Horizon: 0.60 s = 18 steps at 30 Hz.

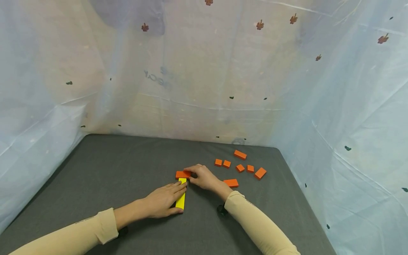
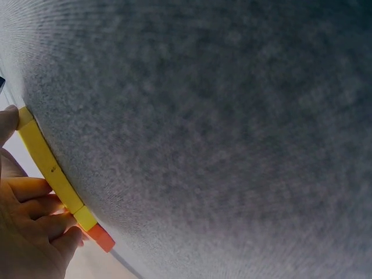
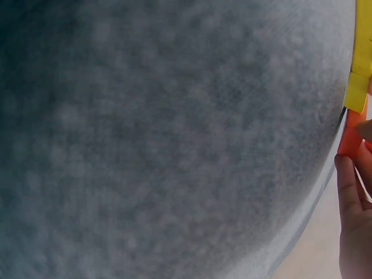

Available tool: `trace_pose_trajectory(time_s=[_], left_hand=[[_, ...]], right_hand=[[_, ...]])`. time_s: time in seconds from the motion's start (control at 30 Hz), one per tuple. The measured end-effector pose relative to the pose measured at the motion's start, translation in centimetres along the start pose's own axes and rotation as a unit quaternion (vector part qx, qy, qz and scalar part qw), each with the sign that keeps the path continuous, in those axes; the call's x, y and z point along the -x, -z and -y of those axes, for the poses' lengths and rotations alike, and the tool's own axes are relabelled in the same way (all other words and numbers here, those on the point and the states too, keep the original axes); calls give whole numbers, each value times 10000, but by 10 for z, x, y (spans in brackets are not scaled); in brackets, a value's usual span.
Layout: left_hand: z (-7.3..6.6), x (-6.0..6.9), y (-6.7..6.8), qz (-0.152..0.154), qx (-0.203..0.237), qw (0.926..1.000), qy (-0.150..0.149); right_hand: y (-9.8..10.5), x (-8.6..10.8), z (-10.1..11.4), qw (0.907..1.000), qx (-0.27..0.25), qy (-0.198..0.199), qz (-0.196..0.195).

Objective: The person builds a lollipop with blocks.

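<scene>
A row of yellow blocks (image 1: pixel 180 201) lies on the dark table, with a longer piece and a small yellow block (image 2: pixel 86 218) at its far end. My left hand (image 1: pixel 162 200) rests on the row. Its fingers lie fairly straight across it, and the thumb touches the near end. Across the far end sits an orange rectangular block (image 1: pixel 181 174). My right hand (image 1: pixel 204 177) pinches that block's right end between thumb and fingers. In the right wrist view, the orange block (image 3: pixel 350 138) meets the small yellow block. The hands hide parts of the pieces.
To the right lie several loose orange pieces: a rectangular block (image 1: pixel 231 183) beside the right forearm, small cubes (image 1: pixel 227 164) and another long block (image 1: pixel 240 154) farther back. Pale plastic sheeting (image 1: pixel 191 88) hangs around the table (image 1: pixel 127 159).
</scene>
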<state>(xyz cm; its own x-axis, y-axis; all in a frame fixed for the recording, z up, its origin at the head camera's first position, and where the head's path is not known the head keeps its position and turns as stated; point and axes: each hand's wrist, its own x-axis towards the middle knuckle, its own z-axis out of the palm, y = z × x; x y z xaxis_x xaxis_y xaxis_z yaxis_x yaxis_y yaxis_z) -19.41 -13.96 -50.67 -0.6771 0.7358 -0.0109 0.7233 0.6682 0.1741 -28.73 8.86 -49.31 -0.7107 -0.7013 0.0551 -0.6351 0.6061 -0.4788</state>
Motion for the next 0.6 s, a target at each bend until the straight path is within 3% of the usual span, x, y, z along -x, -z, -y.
trace_pose_trajectory(time_s=[0.6], left_hand=[[0,1,1,16,17,10000,30]], right_hand=[[0,1,0,9999,87,-23,76]])
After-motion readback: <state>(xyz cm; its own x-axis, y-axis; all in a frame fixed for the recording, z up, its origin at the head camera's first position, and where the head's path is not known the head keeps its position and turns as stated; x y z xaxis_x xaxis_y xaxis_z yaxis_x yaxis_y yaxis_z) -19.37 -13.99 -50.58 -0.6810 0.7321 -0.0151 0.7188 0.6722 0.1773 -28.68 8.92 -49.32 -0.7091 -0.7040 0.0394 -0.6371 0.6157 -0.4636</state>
